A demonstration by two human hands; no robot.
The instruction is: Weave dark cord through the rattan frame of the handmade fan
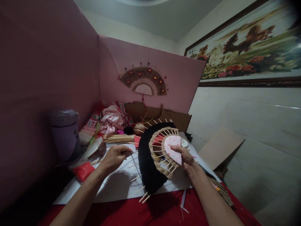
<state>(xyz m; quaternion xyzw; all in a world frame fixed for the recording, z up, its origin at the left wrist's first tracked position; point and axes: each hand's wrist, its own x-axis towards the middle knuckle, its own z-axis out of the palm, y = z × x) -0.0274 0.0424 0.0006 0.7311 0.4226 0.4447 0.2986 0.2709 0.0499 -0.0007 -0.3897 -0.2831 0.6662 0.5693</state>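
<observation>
My right hand (186,156) grips a half-round woven fan (148,157) by its pink, spotted cloth centre, thumb on top. Wooden sticks spread out from that centre through a braided tan band and a wide black woven band, and their tips stick out past the outer edge. To the left of the fan, my left hand (118,155) pinches a dark strand of yarn (135,164) between thumb and fingers. The strand runs down taut to the fan's lower outer edge among the stick ends. The fan is tilted above a white sheet.
Bundled wooden sticks (118,138), a twine ball (139,128) and pink cloth (113,116) lie at the back. A purple bin (64,135) and a red packet (83,171) are at left. A finished fan (143,80) hangs on the pink board. Cardboard (221,147) leans at right.
</observation>
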